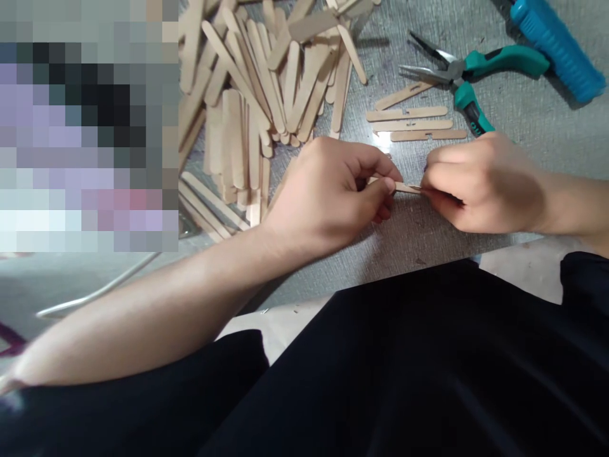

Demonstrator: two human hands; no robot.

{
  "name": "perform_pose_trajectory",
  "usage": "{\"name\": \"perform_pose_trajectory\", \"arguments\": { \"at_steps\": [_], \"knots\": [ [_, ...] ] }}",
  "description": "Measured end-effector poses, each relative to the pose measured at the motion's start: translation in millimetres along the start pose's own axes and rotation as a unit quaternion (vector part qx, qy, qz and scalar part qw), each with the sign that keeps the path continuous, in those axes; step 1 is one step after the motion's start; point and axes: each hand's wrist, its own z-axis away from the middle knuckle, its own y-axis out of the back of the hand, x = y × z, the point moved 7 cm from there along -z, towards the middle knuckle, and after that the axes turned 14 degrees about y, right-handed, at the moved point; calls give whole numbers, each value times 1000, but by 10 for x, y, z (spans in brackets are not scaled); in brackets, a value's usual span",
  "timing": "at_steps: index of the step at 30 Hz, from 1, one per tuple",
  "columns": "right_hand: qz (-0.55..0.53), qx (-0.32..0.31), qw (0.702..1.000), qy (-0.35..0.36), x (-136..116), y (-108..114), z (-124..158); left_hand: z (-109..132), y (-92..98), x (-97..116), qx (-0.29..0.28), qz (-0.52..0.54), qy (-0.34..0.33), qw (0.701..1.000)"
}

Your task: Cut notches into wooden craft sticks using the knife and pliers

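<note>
Along the left of the grey table (409,247) sprawls a heap of wooden sticks (233,143). Near the front edge are the left hand (335,190) and right hand (485,181), fingers curled; farther from that edge, on the right, lie green-handled pliers (457,68) and a blue tool (559,51). Between pliers and hands rest four loose sticks (431,125), some notched. Just inside the front edge, both hands pinch one slim stick (406,188)

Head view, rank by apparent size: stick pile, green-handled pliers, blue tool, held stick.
1. Stick pile
2. Green-handled pliers and blue tool: too close to rank; frame cuts the tool off.
3. Held stick: visible part only; ends hidden.
</note>
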Motion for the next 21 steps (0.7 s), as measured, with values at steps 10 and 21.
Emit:
{"name": "perform_pose_trajectory", "arguments": {
  "at_steps": [10,21],
  "knots": [
    [25,-13,1000,-3,-12,-10,-12,-3,-17,6,2,-1,0,1000],
    [24,-36,999,-16,9,-41,20,-21,-37,-11,-17,-3,19,1000]
  ]
}}
